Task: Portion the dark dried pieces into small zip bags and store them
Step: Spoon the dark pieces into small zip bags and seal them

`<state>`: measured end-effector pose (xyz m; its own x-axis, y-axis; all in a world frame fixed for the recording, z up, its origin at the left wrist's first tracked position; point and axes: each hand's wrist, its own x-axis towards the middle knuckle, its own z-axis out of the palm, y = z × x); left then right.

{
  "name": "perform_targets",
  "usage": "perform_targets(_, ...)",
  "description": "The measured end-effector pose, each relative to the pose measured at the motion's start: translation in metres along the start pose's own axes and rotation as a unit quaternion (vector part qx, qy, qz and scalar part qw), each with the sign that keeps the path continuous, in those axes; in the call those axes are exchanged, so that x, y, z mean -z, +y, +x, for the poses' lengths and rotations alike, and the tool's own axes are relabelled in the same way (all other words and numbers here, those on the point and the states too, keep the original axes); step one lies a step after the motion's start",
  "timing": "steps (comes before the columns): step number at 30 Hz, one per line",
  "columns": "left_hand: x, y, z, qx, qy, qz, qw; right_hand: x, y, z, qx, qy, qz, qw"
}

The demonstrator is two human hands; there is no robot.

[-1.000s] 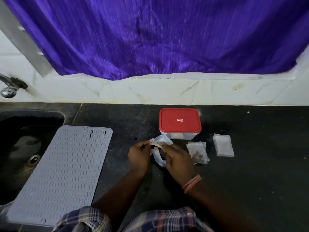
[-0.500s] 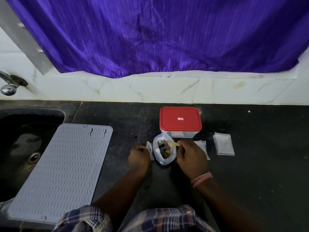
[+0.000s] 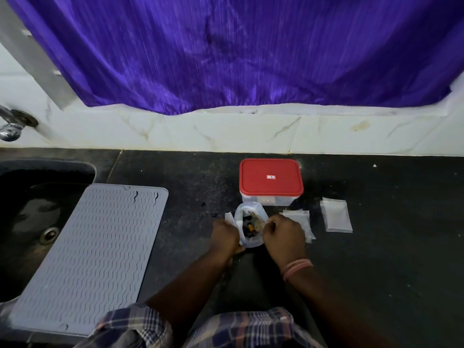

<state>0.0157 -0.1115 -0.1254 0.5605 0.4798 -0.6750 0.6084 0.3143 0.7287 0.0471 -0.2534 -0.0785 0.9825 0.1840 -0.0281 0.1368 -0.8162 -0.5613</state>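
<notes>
I see a clear bag point(image 3: 249, 226) standing open on the black counter point(image 3: 376, 259), just in front of the tub point(image 3: 271, 183). Inside it lie dark pieces point(image 3: 247, 231), with one yellow bit and a tan bit among them. The tub has its red lid point(image 3: 270, 177) on; through its clear wall I cannot tell what it holds.

My left hand point(image 3: 224, 236) has its fingers curled on the bag's left rim, with a small white zip bag point(image 3: 229, 218) poking out just past the knuckles. My right hand point(image 3: 285, 234) pinches something thin and pale at the bag's right rim; I cannot tell whether it is the rim or a piece. Half under that hand lie flat zip bags point(image 3: 300, 218), and another flat stack point(image 3: 336, 216) sits further right, apart from them. A grey mat point(image 3: 95, 252) spans the sink point(image 3: 37, 187) edge on the left.

A second ago the bag was crumpled between both hands, mouth nearly closed. Half a second ago it was already spread open. Since then the hands have closed in against its sides.
</notes>
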Motion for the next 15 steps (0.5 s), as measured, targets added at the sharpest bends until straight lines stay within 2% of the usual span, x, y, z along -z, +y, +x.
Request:
perform_targets(5,-0.001,0.001,-0.006,0.003,-0.028,0.002,1.000,-0.002,0.004,-0.005,-0.070,0.016,0.063,0.995)
perform_targets(9,0.000,-0.003,-0.002,-0.003,-0.034,-0.002,0.999,-0.012,0.006,-0.007,-0.177,0.022,0.195,0.964)
perform_targets(13,0.004,-0.033,0.039,-0.026,-0.019,0.018,0.999,-0.017,0.004,-0.014,-0.151,-0.004,0.197,0.969)
perform_targets(15,0.006,-0.037,0.046,-0.035,-0.019,0.022,0.999,-0.019,0.005,-0.014,-0.169,-0.012,0.213,0.962)
